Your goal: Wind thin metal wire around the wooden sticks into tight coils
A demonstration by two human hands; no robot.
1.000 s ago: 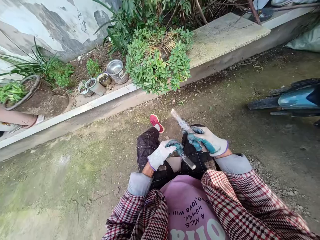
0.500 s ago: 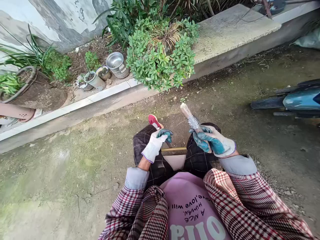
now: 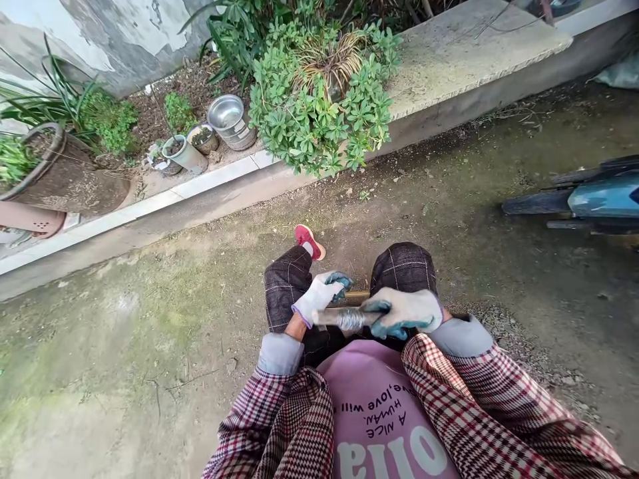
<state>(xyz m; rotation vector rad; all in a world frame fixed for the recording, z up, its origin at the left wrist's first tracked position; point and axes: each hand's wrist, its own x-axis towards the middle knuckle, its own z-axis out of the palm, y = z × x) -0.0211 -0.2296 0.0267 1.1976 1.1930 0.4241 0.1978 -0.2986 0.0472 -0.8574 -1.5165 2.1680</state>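
Note:
My right hand [image 3: 407, 311], in a white glove with a teal palm, is closed round a short wooden stick [image 3: 325, 317]. Thin silvery wire [image 3: 351, 320] is wound in a coil about the stick's middle. The stick lies almost level above my lap, its bare end pointing left and passing just below my left wrist. My left hand [image 3: 325, 291], gloved the same way, has its fingers curled shut near my left knee. What those fingers hold, if anything, is hidden from view.
A yellowish bar [image 3: 357, 295] crosses between my knees. Ahead, a raised bed with a white tiled edge [image 3: 214, 178] holds potted plants, a metal pot [image 3: 230, 121] and a leafy bush [image 3: 319, 113]. A stone slab [image 3: 464, 56] lies right of it. A blue vehicle [image 3: 599, 199] stands at right.
My right hand has lowered and turned the wire-wound stick from pointing up and forward to lying level, pointing left. My left hand has shifted slightly right and down.

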